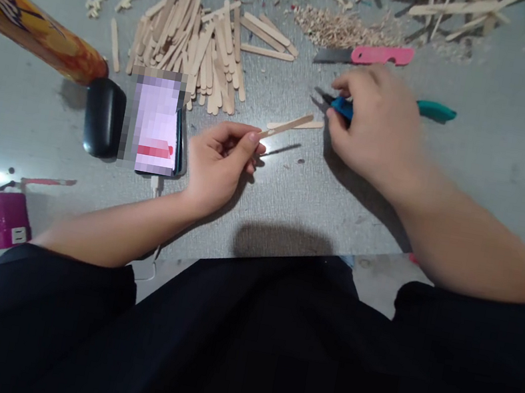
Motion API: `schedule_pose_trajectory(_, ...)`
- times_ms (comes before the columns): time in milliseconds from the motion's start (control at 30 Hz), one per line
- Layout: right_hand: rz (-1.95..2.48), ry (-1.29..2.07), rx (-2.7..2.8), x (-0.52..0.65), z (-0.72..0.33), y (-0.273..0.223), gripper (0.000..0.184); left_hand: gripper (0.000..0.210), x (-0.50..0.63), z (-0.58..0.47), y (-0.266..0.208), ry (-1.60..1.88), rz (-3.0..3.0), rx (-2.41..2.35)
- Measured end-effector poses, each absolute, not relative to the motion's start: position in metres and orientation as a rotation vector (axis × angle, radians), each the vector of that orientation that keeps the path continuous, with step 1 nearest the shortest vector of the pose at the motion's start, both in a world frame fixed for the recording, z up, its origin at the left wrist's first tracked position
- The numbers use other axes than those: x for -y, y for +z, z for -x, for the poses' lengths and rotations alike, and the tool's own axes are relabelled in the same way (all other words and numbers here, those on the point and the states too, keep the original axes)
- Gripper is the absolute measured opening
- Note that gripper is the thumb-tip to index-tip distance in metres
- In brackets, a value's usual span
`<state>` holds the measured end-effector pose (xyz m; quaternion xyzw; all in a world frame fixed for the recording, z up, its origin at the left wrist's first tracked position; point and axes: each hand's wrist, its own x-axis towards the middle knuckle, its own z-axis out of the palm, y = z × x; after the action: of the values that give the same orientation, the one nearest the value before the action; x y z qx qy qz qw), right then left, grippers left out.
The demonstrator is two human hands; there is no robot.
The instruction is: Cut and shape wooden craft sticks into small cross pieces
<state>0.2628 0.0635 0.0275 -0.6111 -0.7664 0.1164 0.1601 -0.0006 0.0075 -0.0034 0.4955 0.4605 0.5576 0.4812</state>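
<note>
My left hand (pixel 222 162) is closed, pinching a wooden craft stick (pixel 287 126) between thumb and fingers, its free end pointing up to the right. A second craft stick (pixel 313 125) lies on the table just behind it. To the right, my right hand (pixel 377 122) is curled round a pair of small cutting pliers (pixel 342 107). Their dark jaws point left past the fingertips, and a teal handle end shows beyond the hand. The palm hides the middle of the pliers. Behind this hand lies a knife with a pink handle (pixel 383 55).
A heap of craft sticks (pixel 211 52) spreads behind my left hand. Small wood chips (pixel 343 29) are piled at the back. On the left are a phone (pixel 158 124) with a cable, a black case (pixel 103 118), a tall orange can (pixel 39 25) and a purple socket block (pixel 2 218).
</note>
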Motion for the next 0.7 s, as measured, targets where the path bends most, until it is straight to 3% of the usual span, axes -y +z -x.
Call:
schedule_pose_trajectory(367, 1.595, 0.31, 2.424, -0.055, -0.248, 0.039, 0.019, 0.026, -0.01, -0.001, -0.006, 1.362, -1.107, -1.18)
schedule_pose_trajectory(700, 1.477, 0.257, 2.445, -0.057, -0.245, 0.031, 0.02, 0.027, -0.013, -0.003, -0.006, 1.385, -1.066, -1.22)
